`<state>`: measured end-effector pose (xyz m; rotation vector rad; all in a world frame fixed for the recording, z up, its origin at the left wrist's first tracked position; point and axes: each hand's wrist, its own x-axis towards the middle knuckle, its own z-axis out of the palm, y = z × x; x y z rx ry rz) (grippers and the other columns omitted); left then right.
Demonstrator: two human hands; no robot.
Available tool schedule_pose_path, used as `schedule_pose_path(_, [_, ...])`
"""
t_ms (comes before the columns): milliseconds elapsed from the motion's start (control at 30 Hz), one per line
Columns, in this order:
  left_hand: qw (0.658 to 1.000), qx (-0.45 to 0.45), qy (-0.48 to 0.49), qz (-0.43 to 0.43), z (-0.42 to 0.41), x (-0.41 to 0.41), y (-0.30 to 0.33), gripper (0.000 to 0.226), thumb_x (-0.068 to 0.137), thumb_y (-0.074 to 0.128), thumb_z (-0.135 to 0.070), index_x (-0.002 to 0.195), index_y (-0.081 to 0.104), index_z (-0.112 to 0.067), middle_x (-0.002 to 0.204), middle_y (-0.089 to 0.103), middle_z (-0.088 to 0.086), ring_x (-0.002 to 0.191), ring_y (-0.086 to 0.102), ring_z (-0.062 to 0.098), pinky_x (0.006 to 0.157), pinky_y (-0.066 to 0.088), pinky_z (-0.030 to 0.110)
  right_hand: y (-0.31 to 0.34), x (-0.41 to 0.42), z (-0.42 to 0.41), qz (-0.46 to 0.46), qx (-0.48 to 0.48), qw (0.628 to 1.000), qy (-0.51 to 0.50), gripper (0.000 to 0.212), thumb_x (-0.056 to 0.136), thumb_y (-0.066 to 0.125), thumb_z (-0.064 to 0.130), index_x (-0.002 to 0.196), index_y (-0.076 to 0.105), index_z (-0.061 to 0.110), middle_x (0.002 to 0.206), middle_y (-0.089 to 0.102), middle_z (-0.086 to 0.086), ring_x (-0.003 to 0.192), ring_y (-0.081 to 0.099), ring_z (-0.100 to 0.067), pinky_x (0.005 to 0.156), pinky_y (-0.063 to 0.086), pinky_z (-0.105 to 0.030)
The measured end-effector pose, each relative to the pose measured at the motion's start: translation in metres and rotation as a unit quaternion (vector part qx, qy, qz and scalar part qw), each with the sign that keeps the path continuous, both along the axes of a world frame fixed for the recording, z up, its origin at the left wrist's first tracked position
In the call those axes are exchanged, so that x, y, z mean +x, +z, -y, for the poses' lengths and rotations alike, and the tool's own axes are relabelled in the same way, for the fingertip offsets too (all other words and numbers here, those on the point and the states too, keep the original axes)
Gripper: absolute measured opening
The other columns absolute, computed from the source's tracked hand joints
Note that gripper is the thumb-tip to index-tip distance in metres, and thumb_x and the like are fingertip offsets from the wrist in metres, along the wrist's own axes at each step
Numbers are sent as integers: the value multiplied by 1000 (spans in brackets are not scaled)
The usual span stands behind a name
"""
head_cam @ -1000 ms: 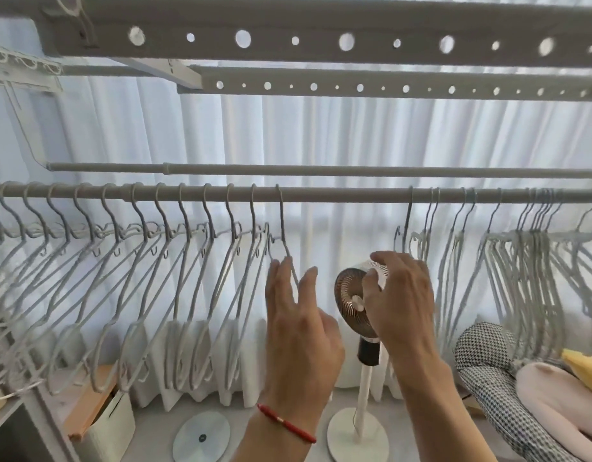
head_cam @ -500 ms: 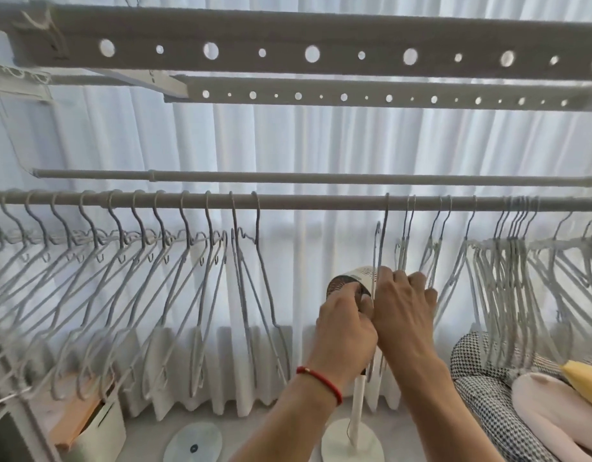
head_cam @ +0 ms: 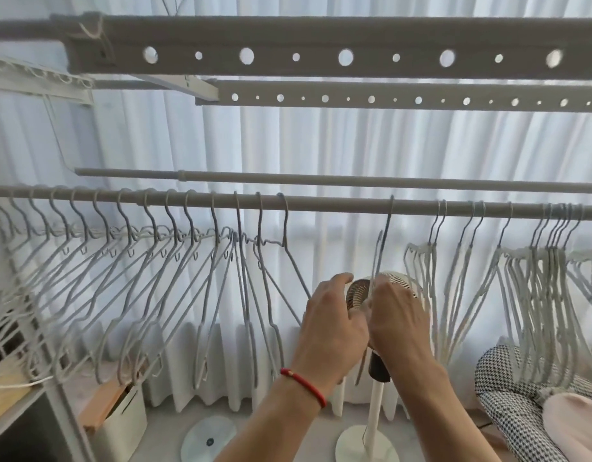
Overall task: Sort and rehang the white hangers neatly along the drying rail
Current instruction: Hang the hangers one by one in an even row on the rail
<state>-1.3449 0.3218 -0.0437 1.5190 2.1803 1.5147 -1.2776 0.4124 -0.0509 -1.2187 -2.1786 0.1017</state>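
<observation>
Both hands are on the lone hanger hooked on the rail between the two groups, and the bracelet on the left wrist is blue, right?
Not quite: the head view shows the bracelet is red, not blue. The rest holds: the left hand and right hand are together on the lone hanger, hooked on the rail between the two groups.

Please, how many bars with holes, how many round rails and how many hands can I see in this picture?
Bars with holes: 2
Round rails: 2
Hands: 2
Total: 6
</observation>
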Motion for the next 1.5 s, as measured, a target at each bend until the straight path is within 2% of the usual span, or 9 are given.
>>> schedule_pose_path(100, [999, 29, 4, -19, 8, -5, 1, 51, 94, 54, -14, 144, 45, -24, 143, 50, -3, 130, 49, 13, 110, 43, 35, -1, -9, 0, -21, -23, 999, 29, 6, 92, 57, 11, 97, 55, 12, 84, 63, -5, 79, 63, -30, 63, 44, -35])
schedule_pose_path(233, [997, 70, 17, -40, 19, -12, 3, 51, 94, 52, -8, 142, 48, -26, 142, 50, -8, 131, 48, 6, 109, 43, 27, -5, -19, 8, -66, -58, 992, 93, 48, 93, 61, 12, 140, 55, 13, 95, 72, -5, 97, 67, -27, 86, 53, -42])
schedule_pose_path(300, [996, 83, 19, -38, 25, -16, 4, 50, 95, 53, -7, 141, 48, -26, 141, 51, -9, 131, 47, 4, 109, 42, 21, -6, -23, 13, -89, -75, 986, 123, 53, 93, 64, 15, 145, 54, 16, 93, 72, 3, 101, 67, -20, 92, 53, -40])
schedule_pose_path(433, [995, 93, 26, -38, 35, -25, 1, 49, 95, 54, -7, 140, 49, -26, 139, 51, -11, 125, 48, -2, 102, 39, 7, -1, -30, 24, -145, -133, 965, 175, 45, 95, 67, 20, 140, 60, 22, 75, 68, 11, 74, 65, -1, 67, 46, -9])
schedule_pose_path(500, [994, 101, 31, -39, 38, -29, 0, 49, 93, 53, -5, 138, 52, -25, 137, 52, -10, 122, 48, -5, 104, 42, 13, 1, -34, 27, -164, -147, 956, 193, 42, 95, 68, 20, 136, 64, 25, 68, 69, 7, 67, 65, 0, 58, 45, -7])
schedule_pose_path(733, [994, 102, 33, -24, 48, -36, -3, 47, 91, 52, -4, 131, 55, -27, 130, 54, -14, 121, 52, -2, 103, 46, 17, -2, -49, 24, -178, -159, 949, 207, 29, 91, 70, 21, 119, 74, 30, 64, 70, 4, 67, 69, -8, 74, 58, -33])
schedule_pose_path(1000, [994, 100, 29, -22, 55, -38, -4, 45, 91, 56, -5, 127, 55, -32, 119, 49, -23, 107, 51, -13, 94, 43, 6, -6, -54, 27, -196, -167, 938, 230, 25, 91, 71, 17, 108, 77, 35, 59, 68, 7, 57, 64, -1, 59, 46, -14])
schedule_pose_path(1167, [994, 103, 29, -16, 56, -38, -5, 45, 91, 57, -4, 126, 56, -31, 119, 50, -23, 107, 52, -11, 95, 46, 9, -8, -54, 28, -197, -166, 939, 228, 25, 90, 71, 18, 111, 76, 32, 63, 71, 3, 63, 68, -7, 68, 56, -27])
schedule_pose_path(1500, [995, 91, 32, -18, 55, -36, -7, 47, 92, 58, -5, 133, 54, -29, 130, 53, -15, 119, 54, -1, 97, 42, 7, -13, -56, 23, -198, -163, 943, 213, 34, 90, 69, 26, 123, 72, 23, 69, 74, 6, 71, 70, -4, 76, 56, -27])
